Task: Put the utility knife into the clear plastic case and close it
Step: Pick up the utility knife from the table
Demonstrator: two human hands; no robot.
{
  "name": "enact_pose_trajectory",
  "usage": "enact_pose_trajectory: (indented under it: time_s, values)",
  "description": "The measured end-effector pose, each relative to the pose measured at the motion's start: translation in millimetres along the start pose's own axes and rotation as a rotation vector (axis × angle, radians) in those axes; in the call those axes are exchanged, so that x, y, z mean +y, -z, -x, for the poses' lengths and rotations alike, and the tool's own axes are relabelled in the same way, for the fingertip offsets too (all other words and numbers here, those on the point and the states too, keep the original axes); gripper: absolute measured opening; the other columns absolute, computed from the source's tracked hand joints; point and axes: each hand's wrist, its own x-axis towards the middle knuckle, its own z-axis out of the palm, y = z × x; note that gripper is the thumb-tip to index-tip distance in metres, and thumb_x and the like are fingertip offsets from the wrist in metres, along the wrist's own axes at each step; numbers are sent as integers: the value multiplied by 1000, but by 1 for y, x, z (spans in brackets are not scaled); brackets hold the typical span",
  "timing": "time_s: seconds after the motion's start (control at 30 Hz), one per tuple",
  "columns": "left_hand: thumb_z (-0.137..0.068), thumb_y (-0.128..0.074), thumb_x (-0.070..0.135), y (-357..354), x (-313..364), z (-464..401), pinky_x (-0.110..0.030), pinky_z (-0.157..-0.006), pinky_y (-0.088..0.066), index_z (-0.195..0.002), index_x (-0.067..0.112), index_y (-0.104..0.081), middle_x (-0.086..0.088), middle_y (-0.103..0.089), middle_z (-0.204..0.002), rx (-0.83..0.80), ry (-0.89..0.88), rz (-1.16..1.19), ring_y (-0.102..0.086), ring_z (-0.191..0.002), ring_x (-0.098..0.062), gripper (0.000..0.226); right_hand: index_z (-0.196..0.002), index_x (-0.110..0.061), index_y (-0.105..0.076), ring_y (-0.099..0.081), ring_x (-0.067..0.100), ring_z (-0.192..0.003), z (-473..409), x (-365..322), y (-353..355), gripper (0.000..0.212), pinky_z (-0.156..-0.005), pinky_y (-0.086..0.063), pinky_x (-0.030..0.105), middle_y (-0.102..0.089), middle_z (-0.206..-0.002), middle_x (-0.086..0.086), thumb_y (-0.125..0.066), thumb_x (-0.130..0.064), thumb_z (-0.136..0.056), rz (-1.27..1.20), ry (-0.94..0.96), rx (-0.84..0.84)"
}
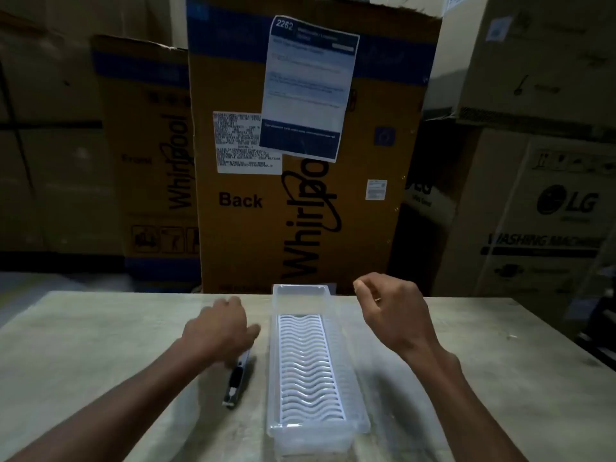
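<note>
A long clear plastic case (pixel 358 421) lies lengthwise on the table, with a white wavy grid insert (pixel 308 365) inside. Its lid looks off or open; I cannot tell where the lid is. The utility knife (pixel 237 381), grey and black, lies on the table just left of the case. My left hand (pixel 220 331) hovers palm down over the knife's far end, fingers loosely spread, partly hiding it. My right hand (pixel 393 311) is raised right of the case's far end, fingers curled loosely, holding nothing.
The pale table (pixel 100 361) ends at a far edge just behind the case. Large cardboard appliance boxes (pixel 300 195) stand close behind it and to the right.
</note>
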Motion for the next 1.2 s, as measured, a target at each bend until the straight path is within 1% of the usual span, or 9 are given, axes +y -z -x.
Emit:
enact_pose_trajectory:
  time_s: [0.1,0.3,0.4,0.57,0.7,0.83,0.9,1.03,1.2]
  values:
    - [-86,-57,59,-16,-5,8,-40,-93,-52,-140,13,-38,-13,-50,-141,-215,59,-25,-57,-119,-29,73,-101,-20,-75,-67,9,-76,0,3,-1,18,-68,-55,22,-77,-90,-1,-60,-28,-97,-35,-45,-42]
    - [-90,-59,46,-27,-2,15,-34,-82,-50,-133,15,-42,-10,-55,-131,-142,65,-38,-59,-113,-26,56,-106,-22,-74,-71,9,-83,-2,5,0,21,-76,-61,32,-76,-96,-5,-58,-33,-98,-90,-101,-149]
    - [-92,-58,36,-26,1,17,-32,-73,-46,-124,14,-47,-9,-59,-121,-111,72,-20,-61,-105,-26,41,-106,-22,-74,-71,8,-82,0,5,0,21,-77,-61,31,-74,-94,-8,-59,-34,-98,-108,-92,-184]
    - [-91,-58,29,-25,3,20,-34,-73,-47,-106,12,-49,-5,-52,-96,-77,110,40,-54,-87,-23,24,-106,-22,-74,-69,6,-81,2,10,-1,22,-77,-60,29,-74,-92,-8,-59,-34,-98,-96,-95,-240]
    - [-92,-58,26,-24,8,21,-37,-78,-47,-102,14,-51,-4,-50,-95,-47,131,29,-53,-86,-22,17,-107,-22,-74,-70,7,-83,2,8,0,21,-77,-59,27,-75,-95,-6,-59,-33,-98,-110,-94,-255]
    - [-93,-57,22,-29,7,21,-27,-63,-39,-99,14,-56,-5,-51,-97,-30,109,63,-50,-79,-17,10,-108,-20,-73,-69,9,-84,3,4,0,21,-72,-52,19,-73,-92,-5,-59,-31,-98,-121,-96,-281]
    - [-93,-58,23,-32,4,22,-25,-60,-39,-92,18,-53,-4,-54,-95,-16,94,120,-53,-80,-16,7,-109,-19,-73,-69,9,-83,2,3,-1,22,-71,-50,18,-72,-91,-7,-58,-31,-98,-118,-93,-287]
    - [-93,-61,24,-31,-2,29,-32,-73,-54,-104,15,-61,-3,-64,-96,13,88,280,-61,-81,-17,15,-109,-19,-74,-70,9,-83,3,2,-1,23,-75,-55,23,-72,-90,-7,-59,-32,-98,-112,-90,-296]
    - [-90,-67,23,-5,14,46,-35,-72,-59,-101,17,-65,-3,-69,-92,177,53,895,-68,-82,-18,13,-104,-18,-74,-73,9,-75,3,-16,6,20,-77,-63,33,-77,-90,-4,-59,-29,-98,-237,-132,-280]
